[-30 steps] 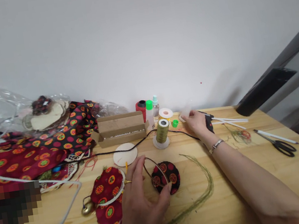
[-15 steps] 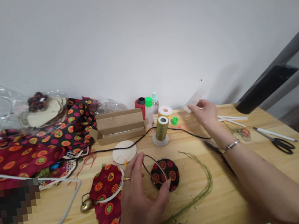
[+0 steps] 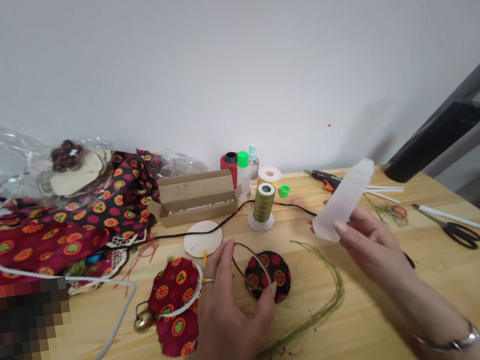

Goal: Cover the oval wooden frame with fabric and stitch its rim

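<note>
My left hand (image 3: 227, 310) holds a thin brown ring (image 3: 258, 258) upright between thumb and fingers. Behind the ring, a round black patterned fabric piece (image 3: 279, 276) lies on the table. A frosted, translucent white strip (image 3: 343, 201) is pinched in my right hand (image 3: 372, 245), raised above the tabletop. Left of my left hand are a red patterned fabric disc with a pale rim (image 3: 177, 287) and a small brass-coloured bell (image 3: 144, 321). A bundle of green threads (image 3: 337, 285) curves between my hands.
Behind stand a green thread spool (image 3: 264, 203), a green-capped bottle (image 3: 244, 173) and an open cardboard box (image 3: 199, 209). A glue gun (image 3: 324, 179) lies beyond the strip. Scissors (image 3: 461, 233) rest at right; patterned cloth (image 3: 52, 245) is heaped at left. A black cable crosses the table.
My right hand has brought the white strip from the back of the table nearer and tilted it up, uncovering the glue gun. My left hand still holds the ring.
</note>
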The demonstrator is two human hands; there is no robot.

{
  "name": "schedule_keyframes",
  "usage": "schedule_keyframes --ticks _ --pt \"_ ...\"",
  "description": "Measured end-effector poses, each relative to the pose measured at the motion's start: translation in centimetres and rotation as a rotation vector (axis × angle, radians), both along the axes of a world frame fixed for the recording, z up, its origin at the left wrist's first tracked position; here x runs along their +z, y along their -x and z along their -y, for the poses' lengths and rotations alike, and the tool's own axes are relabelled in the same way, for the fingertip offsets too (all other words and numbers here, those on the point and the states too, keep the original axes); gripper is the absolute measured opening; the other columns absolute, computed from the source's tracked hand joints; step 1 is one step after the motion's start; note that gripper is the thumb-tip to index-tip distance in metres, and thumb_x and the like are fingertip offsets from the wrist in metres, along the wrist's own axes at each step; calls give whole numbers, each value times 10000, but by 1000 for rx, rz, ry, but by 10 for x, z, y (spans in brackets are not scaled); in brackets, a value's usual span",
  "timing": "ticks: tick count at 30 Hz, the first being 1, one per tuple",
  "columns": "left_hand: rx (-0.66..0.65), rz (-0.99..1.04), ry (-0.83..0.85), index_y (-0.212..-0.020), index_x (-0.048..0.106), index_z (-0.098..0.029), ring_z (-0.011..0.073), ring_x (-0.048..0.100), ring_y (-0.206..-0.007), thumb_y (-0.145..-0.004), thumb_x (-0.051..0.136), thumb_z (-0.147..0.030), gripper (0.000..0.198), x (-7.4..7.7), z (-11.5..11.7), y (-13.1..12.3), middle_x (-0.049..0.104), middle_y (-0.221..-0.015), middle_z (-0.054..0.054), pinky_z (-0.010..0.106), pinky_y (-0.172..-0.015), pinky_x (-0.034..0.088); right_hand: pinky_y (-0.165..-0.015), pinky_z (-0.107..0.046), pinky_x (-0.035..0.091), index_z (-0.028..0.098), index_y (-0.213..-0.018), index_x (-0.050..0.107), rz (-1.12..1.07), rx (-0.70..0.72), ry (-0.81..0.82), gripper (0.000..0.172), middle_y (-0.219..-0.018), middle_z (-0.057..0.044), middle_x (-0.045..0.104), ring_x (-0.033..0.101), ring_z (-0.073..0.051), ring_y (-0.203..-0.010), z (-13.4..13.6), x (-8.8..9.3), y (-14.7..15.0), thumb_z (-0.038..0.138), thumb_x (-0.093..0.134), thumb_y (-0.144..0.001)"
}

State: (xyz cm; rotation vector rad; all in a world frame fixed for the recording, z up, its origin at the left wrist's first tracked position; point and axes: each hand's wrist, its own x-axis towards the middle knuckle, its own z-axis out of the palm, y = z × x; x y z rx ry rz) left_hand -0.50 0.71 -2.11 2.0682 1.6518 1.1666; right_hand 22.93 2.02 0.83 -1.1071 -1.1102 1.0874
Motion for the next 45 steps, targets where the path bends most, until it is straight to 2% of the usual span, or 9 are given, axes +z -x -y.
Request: schedule_keyframes --ticks 5,10,15,24,27,30,36,41,45 --pt "1 -1 -9 -1306 358 -164 313 493 -1115 -694 639 -331 693 -1 0 1 478 -1253 150 453 -854 488 -854 -362 458 265 -1101 572 -174 0 37 331 -966 -43 653 611 -203 -905 17 -14 2 301 633 -778" --pt "2 15 -26 -1290 380 -159 312 489 -1118 -695 639 -335 673 0 -1 0 480 -1253 148 448 -860 485 -849 -318 440 284 -1162 531 -213 -29 77 405 -1006 -32 624 602 -161 -853 23 -21 -1 283 642 -772" --pt "2 10 -16 -1304 367 -178 303 492 -1113 -688 652 -341 698 -3 0 0 482 -1256 134 436 -865 482 -676 -239 441 221 -1059 548 -262 25 88 385 -843 -35 616 546 -125 -689 25 -15 -2 318 688 -714" --pt "1 37 29 -1300 355 -173 301 459 -1146 -699 641 -320 681 -1 0 -1 462 -1274 135 464 -897 448 -471 -220 335 215 -937 576 -315 -68 145 309 -716 -21 525 447 -127 -587 26 -5 3 348 686 -681" --pt "-89 43 4 -1316 316 -156 300 435 -1166 -693 634 -282 711 2 3 3 446 -1283 145 467 -926 423 -460 -209 306 211 -937 571 -228 -100 164 289 -656 5 484 412 -106 -543 25 -8 2 352 672 -705" --pt "-273 13 -11 -1340 253 -155 300 370 -1223 -690 608 -247 746 5 9 9 393 -1322 154 461 -983 374 -457 -191 282 206 -932 557 -57 -159 194 273 -614 31 462 379 -81 -508 24 -8 2 357 661 -730" --pt "-552 -179 14 -1361 201 -153 315 344 -1239 -663 589 -282 809 9 14 17 362 -1346 167 455 -995 362 -460 -196 297 192 -890 535 344 -161 248 255 -584 49 445 362 -85 -495 23 -3 6 379 630 -744" --pt "-630 -280 15 -1327 279 -140 342 402 -1188 -637 588 -312 776 7 14 14 454 -1306 173 502 -969 368 -489 -224 313 193 -896 530 549 -142 222 243 -621 32 467 391 -114 -537 24 -6 8 390 589 -766" --pt "-629 -301 13 -1308 318 -109 361 423 -1165 -625 584 -306 759 9 14 11 501 -1274 185 526 -934 389 -474 -223 303 198 -890 527 621 -125 196 230 -605 38 446 382 -114 -524 23 -6 11 385 584 -770"
